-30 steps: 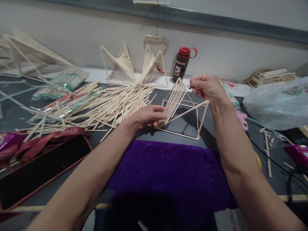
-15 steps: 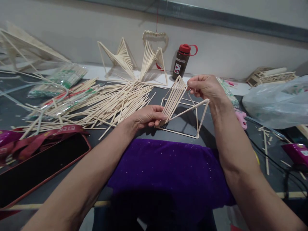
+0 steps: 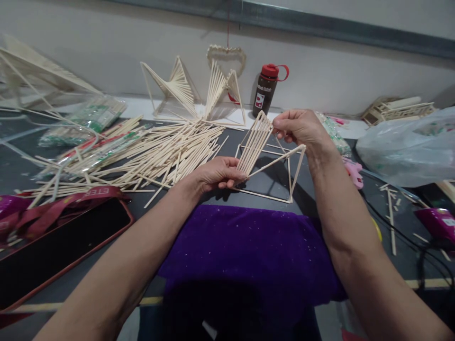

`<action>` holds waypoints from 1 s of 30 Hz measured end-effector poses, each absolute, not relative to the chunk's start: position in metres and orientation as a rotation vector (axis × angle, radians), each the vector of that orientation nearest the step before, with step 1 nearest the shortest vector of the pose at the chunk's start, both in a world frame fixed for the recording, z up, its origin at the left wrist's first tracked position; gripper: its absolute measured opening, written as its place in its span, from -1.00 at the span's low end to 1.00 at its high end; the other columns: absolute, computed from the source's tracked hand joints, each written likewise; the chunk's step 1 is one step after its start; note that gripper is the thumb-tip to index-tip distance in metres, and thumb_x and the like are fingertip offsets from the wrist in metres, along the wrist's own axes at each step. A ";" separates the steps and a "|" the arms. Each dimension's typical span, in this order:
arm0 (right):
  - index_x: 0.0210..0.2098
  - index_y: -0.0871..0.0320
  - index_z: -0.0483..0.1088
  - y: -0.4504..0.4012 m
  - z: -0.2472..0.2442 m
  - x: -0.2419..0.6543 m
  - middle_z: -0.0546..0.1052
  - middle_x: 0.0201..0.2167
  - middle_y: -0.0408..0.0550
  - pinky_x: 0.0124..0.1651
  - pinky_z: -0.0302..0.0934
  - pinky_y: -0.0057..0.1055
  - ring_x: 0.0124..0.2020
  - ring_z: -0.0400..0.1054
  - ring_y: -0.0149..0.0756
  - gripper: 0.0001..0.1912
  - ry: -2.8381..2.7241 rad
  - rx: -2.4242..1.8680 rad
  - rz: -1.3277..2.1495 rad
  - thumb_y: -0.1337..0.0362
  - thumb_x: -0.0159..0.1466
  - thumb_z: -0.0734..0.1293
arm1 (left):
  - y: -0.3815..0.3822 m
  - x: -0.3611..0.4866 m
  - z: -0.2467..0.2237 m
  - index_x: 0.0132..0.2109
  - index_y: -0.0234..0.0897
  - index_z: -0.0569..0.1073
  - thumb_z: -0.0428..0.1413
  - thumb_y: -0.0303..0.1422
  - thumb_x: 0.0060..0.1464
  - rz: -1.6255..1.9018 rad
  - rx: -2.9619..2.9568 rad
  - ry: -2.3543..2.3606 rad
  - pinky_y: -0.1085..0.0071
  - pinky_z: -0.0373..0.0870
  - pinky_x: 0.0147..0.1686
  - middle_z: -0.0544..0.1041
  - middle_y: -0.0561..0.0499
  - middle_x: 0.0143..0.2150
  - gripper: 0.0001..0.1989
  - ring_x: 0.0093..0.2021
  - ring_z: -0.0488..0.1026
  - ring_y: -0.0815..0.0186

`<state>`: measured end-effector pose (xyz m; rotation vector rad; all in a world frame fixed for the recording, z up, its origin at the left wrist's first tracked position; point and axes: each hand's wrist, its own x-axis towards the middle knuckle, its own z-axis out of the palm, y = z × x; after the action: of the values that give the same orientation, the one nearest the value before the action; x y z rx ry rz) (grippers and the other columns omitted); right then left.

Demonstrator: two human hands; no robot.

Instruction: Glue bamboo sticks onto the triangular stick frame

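A small frame of thin wooden sticks (image 3: 263, 194) stands on the dark table, with a slanted row of sticks (image 3: 255, 144) side by side across its left part. My left hand (image 3: 222, 173) is closed, thumb and fingers pinching the lower end of that row. At the upper end, my right hand (image 3: 296, 127) is closed in a pinch on the outermost stick on the right. Its fingertips partly hide that stick's end. Left of my hands lies a wide pile of loose wooden sticks (image 3: 185, 147).
Two finished twisted stick models (image 3: 174, 85) stand by the wall, beside a dark bottle with a red lid (image 3: 266, 92). A phone (image 3: 64, 251) lies at left under a red lanyard (image 3: 74, 206). Purple cloth (image 3: 245, 251) covers the front edge. A plastic bag (image 3: 408, 147) sits right.
The view has shifted slightly, so most things sit a little further left. Both hands keep their hold at the two ends of the slanted row, with barely any movement.
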<state>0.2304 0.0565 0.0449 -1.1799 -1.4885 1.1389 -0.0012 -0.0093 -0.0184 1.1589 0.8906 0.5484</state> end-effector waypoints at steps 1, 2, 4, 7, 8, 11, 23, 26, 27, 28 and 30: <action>-0.50 0.21 0.44 0.057 0.045 0.230 0.50 -0.58 -0.08 -0.71 0.00 -0.58 -0.65 0.31 -0.54 -0.88 -1.495 -1.179 1.134 0.35 0.05 0.46 | -0.009 -0.001 -0.019 -0.33 -0.43 0.50 0.23 -0.46 -0.08 0.553 1.158 0.902 0.62 -0.13 -0.81 0.45 0.02 -0.56 -0.87 -0.77 0.15 0.61; -0.49 0.21 0.44 0.057 0.044 0.231 0.50 -0.58 -0.08 -0.71 0.00 -0.58 -0.65 0.31 -0.53 -0.89 -1.499 -1.177 1.131 0.35 0.05 0.46 | -0.009 -0.001 -0.019 -0.33 -0.43 0.50 0.23 -0.46 -0.07 0.556 1.157 0.910 0.62 -0.12 -0.81 0.46 0.01 -0.55 -0.88 -0.77 0.16 0.61; -0.49 0.21 0.44 0.057 0.044 0.231 0.50 -0.58 -0.08 -0.71 -0.01 -0.58 -0.66 0.30 -0.54 -0.89 -1.502 -1.171 1.131 0.36 0.05 0.46 | -0.009 0.000 -0.019 -0.33 -0.43 0.49 0.23 -0.47 -0.07 0.560 1.155 0.916 0.62 -0.11 -0.81 0.48 0.00 -0.54 -0.89 -0.76 0.18 0.60; -0.49 0.22 0.44 0.057 0.045 0.231 0.51 -0.57 -0.07 -0.71 -0.03 -0.59 -0.66 0.29 -0.55 -0.91 -1.489 -1.175 1.150 0.37 0.06 0.44 | -0.010 0.001 -0.018 -0.34 -0.43 0.48 0.23 -0.49 -0.08 0.567 1.148 0.926 0.63 -0.11 -0.81 0.47 0.01 -0.55 -0.89 -0.75 0.20 0.60; -0.50 0.23 0.44 0.057 0.045 0.231 0.52 -0.57 -0.07 -0.71 -0.03 -0.60 -0.65 0.29 -0.56 -0.91 -1.483 -1.175 1.159 0.37 0.07 0.44 | -0.010 0.001 -0.017 -0.35 -0.42 0.48 0.24 -0.49 -0.09 0.569 1.145 0.937 0.63 -0.12 -0.82 0.46 0.02 -0.55 -0.89 -0.75 0.20 0.60; -0.48 0.24 0.46 0.059 0.044 0.232 0.53 -0.56 -0.06 -0.71 -0.04 -0.61 -0.64 0.29 -0.56 -0.93 -1.478 -1.155 1.171 0.36 0.07 0.43 | -0.011 0.001 -0.015 -0.37 -0.41 0.47 0.25 -0.48 -0.10 0.568 1.149 0.979 0.62 -0.14 -0.82 0.46 0.04 -0.57 -0.88 -0.76 0.19 0.60; -0.42 0.26 0.53 0.066 0.035 0.237 0.53 -0.56 -0.08 -0.68 -0.05 -0.59 -0.63 0.25 -0.54 -0.89 -1.564 -1.154 1.048 0.35 0.02 0.42 | -0.014 0.002 -0.014 -0.38 -0.39 0.46 0.26 -0.45 -0.11 0.586 1.150 1.003 0.65 -0.11 -0.83 0.46 0.05 -0.59 -0.87 -0.75 0.19 0.60; -0.42 0.26 0.53 0.065 0.035 0.236 0.51 -0.58 -0.10 -0.68 -0.08 -0.59 -0.64 0.22 -0.55 -0.89 -1.565 -1.167 1.047 0.35 0.02 0.42 | -0.012 0.002 -0.015 -0.39 -0.39 0.46 0.26 -0.45 -0.11 0.578 1.157 1.003 0.65 -0.09 -0.83 0.45 0.05 -0.59 -0.87 -0.75 0.20 0.60; -0.42 0.26 0.53 0.065 0.035 0.236 0.50 -0.58 -0.10 -0.68 -0.08 -0.58 -0.64 0.22 -0.55 -0.89 -1.566 -1.172 1.052 0.35 0.02 0.41 | -0.012 0.002 -0.015 -0.40 -0.39 0.46 0.26 -0.45 -0.11 0.574 1.158 1.004 0.64 -0.09 -0.83 0.44 0.06 -0.61 -0.88 -0.76 0.20 0.59; -0.42 0.26 0.53 0.065 0.035 0.235 0.50 -0.59 -0.11 -0.68 -0.09 -0.58 -0.64 0.21 -0.55 -0.89 -1.566 -1.178 1.060 0.35 0.02 0.41 | -0.012 0.002 -0.014 -0.40 -0.39 0.45 0.26 -0.45 -0.11 0.570 1.158 1.005 0.64 -0.09 -0.83 0.42 0.07 -0.62 -0.88 -0.76 0.19 0.59; -0.42 0.25 0.53 0.065 0.035 0.235 0.49 -0.58 -0.11 -0.67 -0.09 -0.57 -0.64 0.20 -0.55 -0.89 -1.562 -1.184 1.080 0.35 0.02 0.41 | -0.012 0.002 -0.014 -0.40 -0.39 0.45 0.26 -0.45 -0.12 0.569 1.157 1.006 0.64 -0.09 -0.83 0.40 0.09 -0.65 -0.87 -0.77 0.19 0.58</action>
<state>0.2350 0.0652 0.0351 -1.1835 -1.5623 1.0799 0.0021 -0.0116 -0.0137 1.1575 1.0058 0.5691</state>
